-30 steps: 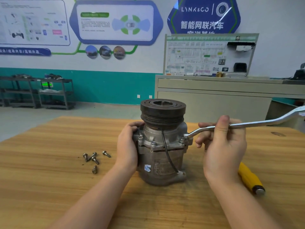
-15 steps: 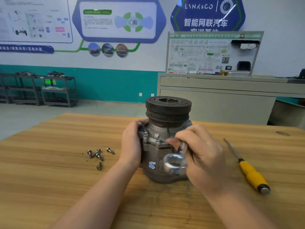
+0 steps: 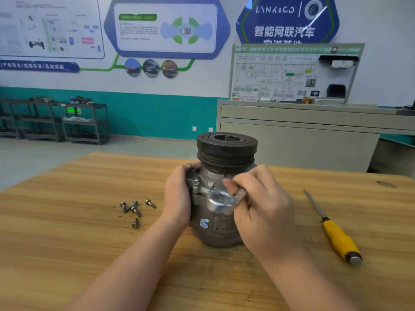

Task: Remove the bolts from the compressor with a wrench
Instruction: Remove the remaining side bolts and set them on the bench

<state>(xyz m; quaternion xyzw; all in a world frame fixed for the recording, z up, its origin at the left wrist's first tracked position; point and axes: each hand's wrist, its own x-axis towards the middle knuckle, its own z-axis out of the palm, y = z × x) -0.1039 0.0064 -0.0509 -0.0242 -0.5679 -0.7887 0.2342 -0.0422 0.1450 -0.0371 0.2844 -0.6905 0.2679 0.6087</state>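
Note:
A grey compressor [image 3: 219, 230] with a black pulley [image 3: 226, 149] on top stands upright on the wooden table [image 3: 67, 243]. My left hand [image 3: 177, 196] grips its left side at the flange. My right hand [image 3: 262, 209] holds the silver wrench [image 3: 221, 202] in curled fingers in front of the compressor, its ring end pointing toward me. The rest of the wrench is hidden by my hand. Several removed bolts [image 3: 134, 209] lie loose on the table to the left.
A yellow-handled screwdriver [image 3: 336, 236] lies on the table to the right. Behind the table stand a grey cabinet [image 3: 303, 140] and, far left, dark metal shelves [image 3: 56, 120].
One second ago the wrench stuck out to the right from a bolt on the flange. My right hand has swung it round to the front of the compressor, uncovering the screwdriver.

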